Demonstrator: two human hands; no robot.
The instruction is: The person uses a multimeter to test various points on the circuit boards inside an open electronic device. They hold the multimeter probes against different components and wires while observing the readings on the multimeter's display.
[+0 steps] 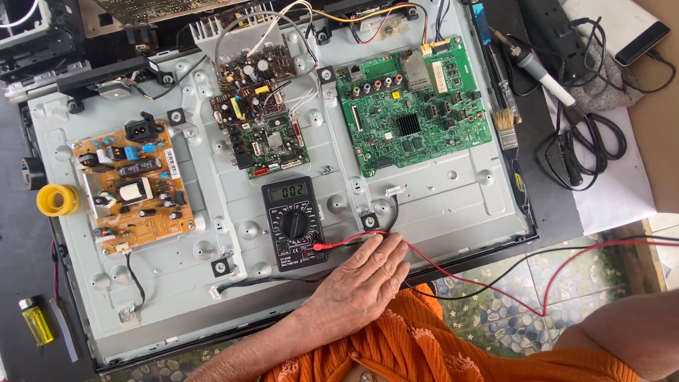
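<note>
Black meter (294,223): lies on the metal panel (438,201), just left of the fingertips.
Left hand (362,283): flat on the panel, fingers together, gripping nothing (red lead (350,241) runs under it).
Right hand: cut off at the frame edge; only the forearm (626,336) shows, fingers impossible to judge.

You get bright, even daylight across the whole view; no dim corners. Shadows are soft and short: a faint one lies under your left hand (362,281) on the grey metal back panel (438,201). The panel shows a mild sheen, no hard glare. The white cloth (615,184) at right runs close to washed out. Focus is sharp on the green circuit board (414,106) and the multimeter (293,223). The orange garment (424,346) at the bottom edge looks slightly soft. Straight edges bow a little toward the corners.
</note>
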